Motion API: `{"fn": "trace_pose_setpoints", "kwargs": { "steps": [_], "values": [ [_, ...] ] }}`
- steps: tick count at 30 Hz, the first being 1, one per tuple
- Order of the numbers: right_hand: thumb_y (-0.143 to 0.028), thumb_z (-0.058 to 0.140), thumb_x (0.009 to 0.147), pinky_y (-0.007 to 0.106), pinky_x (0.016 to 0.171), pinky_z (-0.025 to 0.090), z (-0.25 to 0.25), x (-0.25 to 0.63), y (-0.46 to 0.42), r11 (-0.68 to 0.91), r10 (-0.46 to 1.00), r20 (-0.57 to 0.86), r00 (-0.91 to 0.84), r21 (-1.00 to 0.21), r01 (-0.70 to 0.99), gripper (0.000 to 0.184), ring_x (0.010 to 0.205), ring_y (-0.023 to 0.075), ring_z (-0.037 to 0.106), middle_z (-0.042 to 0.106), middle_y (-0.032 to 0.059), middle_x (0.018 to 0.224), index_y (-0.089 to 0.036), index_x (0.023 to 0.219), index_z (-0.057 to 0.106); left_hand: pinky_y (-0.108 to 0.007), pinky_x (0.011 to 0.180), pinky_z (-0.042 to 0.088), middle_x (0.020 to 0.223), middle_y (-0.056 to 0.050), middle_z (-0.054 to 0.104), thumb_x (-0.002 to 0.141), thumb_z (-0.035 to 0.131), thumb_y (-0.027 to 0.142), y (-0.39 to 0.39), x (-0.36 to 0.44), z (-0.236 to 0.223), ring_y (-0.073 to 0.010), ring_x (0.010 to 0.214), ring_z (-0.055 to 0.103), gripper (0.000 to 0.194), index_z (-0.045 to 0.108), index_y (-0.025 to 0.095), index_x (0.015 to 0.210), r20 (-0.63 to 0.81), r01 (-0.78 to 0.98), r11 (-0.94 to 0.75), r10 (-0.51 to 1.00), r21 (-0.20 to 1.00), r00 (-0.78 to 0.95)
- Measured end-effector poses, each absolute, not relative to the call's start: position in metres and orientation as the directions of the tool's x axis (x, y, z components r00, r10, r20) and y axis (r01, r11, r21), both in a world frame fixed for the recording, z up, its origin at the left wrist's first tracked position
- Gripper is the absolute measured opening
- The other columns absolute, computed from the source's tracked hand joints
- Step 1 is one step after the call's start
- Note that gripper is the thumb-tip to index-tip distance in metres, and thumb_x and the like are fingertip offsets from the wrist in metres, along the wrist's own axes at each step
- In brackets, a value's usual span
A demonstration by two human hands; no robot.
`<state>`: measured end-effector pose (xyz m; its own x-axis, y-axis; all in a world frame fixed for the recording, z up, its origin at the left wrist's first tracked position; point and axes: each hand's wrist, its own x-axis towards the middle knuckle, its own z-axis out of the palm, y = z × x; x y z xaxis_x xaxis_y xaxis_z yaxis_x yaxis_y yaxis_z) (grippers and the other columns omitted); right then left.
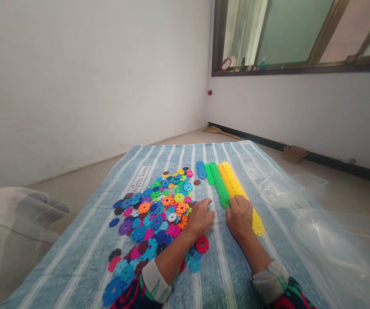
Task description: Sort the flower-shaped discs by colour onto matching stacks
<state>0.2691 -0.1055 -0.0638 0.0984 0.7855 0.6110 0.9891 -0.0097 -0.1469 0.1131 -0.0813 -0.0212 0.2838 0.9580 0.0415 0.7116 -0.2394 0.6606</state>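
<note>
My left hand is at the right edge of a loose pile of colourful notched plastic discs, its thumb and forefinger apart with nothing visible between them. Closed fingers of my right hand touch the near end of a long overlapping row of green discs; the fingertips are partly hidden. Beside that row lie yellow discs in rows, which pass beneath or next to my right hand. A shorter green row and a short blue row lie to the left at the far end.
A striped blue cloth covers the table. Clear plastic containers and a larger transparent bag or box lie along the right side. Something covered in pale fabric stands at the left. A cardboard box sits on the floor by the wall.
</note>
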Motion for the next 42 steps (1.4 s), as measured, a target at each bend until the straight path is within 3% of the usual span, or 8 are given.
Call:
{"fn": "trace_pose_setpoints", "kwargs": {
  "steps": [5,10,14,19,23,30,36,42],
  "values": [
    [-0.016,0.054,0.083,0.038,0.089,0.035,-0.069,0.268,-0.106,0.132,0.728,0.686,0.015,-0.162,0.978,0.013,0.099,0.0254,0.048,0.061,0.0114,0.099,-0.015,0.094,0.061,-0.031,0.095,0.047,0.107,-0.006,0.071,0.075,0.053,0.015,-0.086,0.069,-0.007,-0.0190,0.102,0.064,0.034,0.067,0.016,0.105,0.105,0.689,-0.233,0.969,0.687,0.223],
    [-0.014,0.048,0.088,0.037,0.091,0.036,-0.072,0.260,-0.110,0.351,0.649,0.750,-0.129,-0.144,0.925,0.013,0.099,0.0233,0.050,0.062,0.0097,0.095,-0.016,0.092,0.061,-0.034,0.101,0.044,0.115,-0.008,0.069,0.076,0.054,0.021,-0.089,0.025,0.004,-0.0221,0.110,0.061,0.034,0.068,0.015,0.106,0.188,0.731,-0.164,0.981,0.662,0.049],
    [-0.012,0.045,0.089,0.032,0.081,0.038,-0.072,0.248,-0.118,0.492,0.632,0.741,-0.227,-0.157,0.856,0.018,0.087,0.0205,0.051,0.061,0.0075,0.084,-0.017,0.083,0.060,-0.034,0.096,0.048,0.108,-0.007,0.071,0.076,0.053,0.025,-0.087,-0.012,0.006,-0.0225,0.102,0.065,0.033,0.069,0.015,0.103,0.210,0.734,-0.091,0.975,0.673,-0.072],
    [-0.012,0.043,0.090,0.028,0.069,0.035,-0.079,0.238,-0.124,0.567,0.646,0.691,-0.324,-0.150,0.810,0.021,0.073,0.0181,0.048,0.056,0.0044,0.072,-0.018,0.080,0.060,-0.033,0.091,0.049,0.099,-0.006,0.073,0.074,0.051,0.026,-0.078,-0.057,0.001,-0.0221,0.096,0.066,0.030,0.070,0.015,0.095,0.245,0.764,-0.015,0.951,0.645,-0.188],
    [-0.010,0.043,0.089,0.028,0.070,0.034,-0.084,0.236,-0.124,0.564,0.685,0.641,-0.346,-0.166,0.809,0.020,0.076,0.0185,0.048,0.056,0.0047,0.075,-0.018,0.082,0.060,-0.031,0.088,0.050,0.094,-0.004,0.074,0.073,0.050,0.026,-0.071,-0.077,-0.006,-0.0207,0.092,0.067,0.027,0.070,0.017,0.088,0.257,0.777,0.029,0.935,0.629,-0.243],
    [-0.011,0.046,0.089,0.028,0.070,0.033,-0.084,0.236,-0.126,0.528,0.730,0.591,-0.344,-0.168,0.833,0.019,0.076,0.0186,0.047,0.055,0.0043,0.076,-0.019,0.077,0.058,-0.034,0.094,0.048,0.103,-0.007,0.072,0.078,0.044,0.019,-0.068,-0.073,-0.021,-0.0219,0.100,0.065,0.031,0.070,0.016,0.095,0.313,0.844,-0.032,0.935,0.535,-0.163],
    [-0.012,0.045,0.089,0.029,0.069,0.031,-0.084,0.234,-0.127,0.508,0.730,0.592,-0.342,-0.134,0.851,0.020,0.075,0.0182,0.046,0.053,0.0037,0.074,-0.020,0.074,0.056,-0.037,0.104,0.042,0.109,-0.009,0.069,0.079,0.048,0.017,-0.069,-0.067,-0.034,-0.0225,0.110,0.059,0.028,0.068,0.017,0.099,0.387,0.886,-0.169,0.922,0.431,-0.013],
    [-0.011,0.048,0.088,0.029,0.068,0.030,-0.080,0.230,-0.127,0.459,0.741,0.586,-0.327,-0.086,0.884,0.020,0.074,0.0177,0.045,0.052,0.0030,0.072,-0.020,0.071,0.055,-0.037,0.106,0.039,0.117,-0.010,0.066,0.081,0.052,0.019,-0.075,-0.058,-0.030,-0.0232,0.120,0.054,0.029,0.065,0.018,0.107,0.283,0.920,-0.181,0.956,0.347,0.081]
  ]
}}
